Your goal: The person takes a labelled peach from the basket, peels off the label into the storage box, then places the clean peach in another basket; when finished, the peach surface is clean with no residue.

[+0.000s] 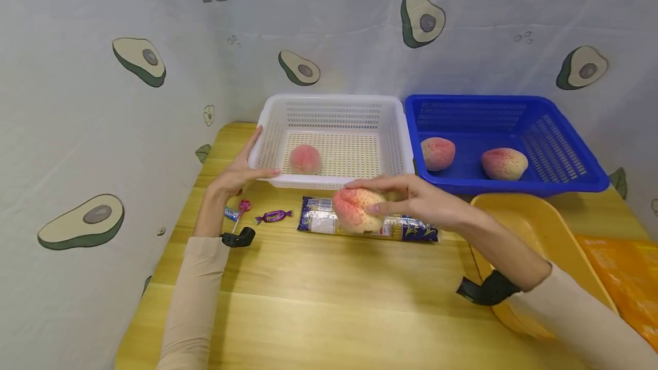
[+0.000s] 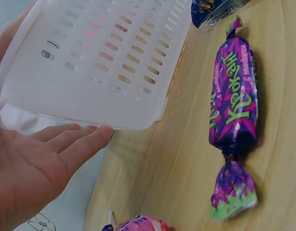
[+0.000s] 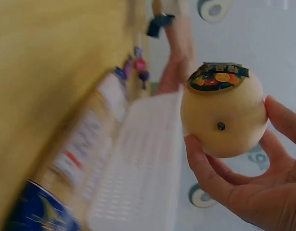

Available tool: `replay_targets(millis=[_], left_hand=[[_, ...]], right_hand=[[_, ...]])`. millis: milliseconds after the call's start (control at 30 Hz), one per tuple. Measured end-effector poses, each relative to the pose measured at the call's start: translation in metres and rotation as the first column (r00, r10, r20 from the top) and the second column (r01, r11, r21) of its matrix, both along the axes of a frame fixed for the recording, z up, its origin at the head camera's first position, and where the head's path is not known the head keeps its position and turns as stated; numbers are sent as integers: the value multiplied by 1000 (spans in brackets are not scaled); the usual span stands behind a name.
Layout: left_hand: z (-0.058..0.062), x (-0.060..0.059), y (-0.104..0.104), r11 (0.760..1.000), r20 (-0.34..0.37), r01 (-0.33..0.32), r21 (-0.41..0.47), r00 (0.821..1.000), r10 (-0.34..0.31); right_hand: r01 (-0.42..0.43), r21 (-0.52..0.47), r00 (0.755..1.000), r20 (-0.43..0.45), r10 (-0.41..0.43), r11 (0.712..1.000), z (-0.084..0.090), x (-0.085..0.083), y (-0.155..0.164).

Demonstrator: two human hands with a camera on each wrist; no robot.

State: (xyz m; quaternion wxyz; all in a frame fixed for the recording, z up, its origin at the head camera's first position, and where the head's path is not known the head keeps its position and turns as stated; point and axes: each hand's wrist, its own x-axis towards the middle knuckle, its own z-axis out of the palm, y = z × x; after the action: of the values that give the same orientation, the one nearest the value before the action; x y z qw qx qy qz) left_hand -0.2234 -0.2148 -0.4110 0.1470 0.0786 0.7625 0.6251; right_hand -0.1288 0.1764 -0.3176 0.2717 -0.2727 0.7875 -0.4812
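Observation:
My right hand (image 1: 421,198) holds a peach (image 1: 353,213) between thumb and fingers, in front of the white basket (image 1: 331,181). Seen from the right wrist, this peach's pale yellow side carries a dark fruit-pattern sticker (image 3: 217,79). My left hand (image 1: 233,177) grips the front left corner of the white basket, thumb along the front and fingers along the left side. One pink peach (image 1: 305,159) lies inside that basket. Two more peaches, one at the left (image 1: 438,153) and one nearer the middle (image 1: 504,164), lie in the blue basket (image 1: 555,187).
Behind the held peach lies a blue-and-clear pasta packet (image 1: 319,216). Close to my left wrist are a purple wrapped candy (image 1: 273,216), a lollipop (image 1: 244,205) and a small blue-and-white wrapper (image 1: 231,213). An orange-yellow tub (image 1: 506,210) and an orange packet (image 1: 622,267) are at the right.

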Motion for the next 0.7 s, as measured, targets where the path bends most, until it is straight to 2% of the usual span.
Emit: replay_targets(millis=[167,333,467,700], left_hand=[[0,1,0,1000,-2,7,14,1000,-7],[-2,-1,-1,1000,-18,17,22,1000,-17],[-3,-2,-1,1000,-24,19,16,1000,-18],[-2,-2,0,1000,-25,13,15,1000,-12]], right_hand=[[26,30,999,39,-27,999,-33,34,6],[55,29,993,103,-58,998,-63,54,8],[68,27,988,139,-71,997,-77,62,7],[86,23,986,139,-88,996,-89,63,6]])
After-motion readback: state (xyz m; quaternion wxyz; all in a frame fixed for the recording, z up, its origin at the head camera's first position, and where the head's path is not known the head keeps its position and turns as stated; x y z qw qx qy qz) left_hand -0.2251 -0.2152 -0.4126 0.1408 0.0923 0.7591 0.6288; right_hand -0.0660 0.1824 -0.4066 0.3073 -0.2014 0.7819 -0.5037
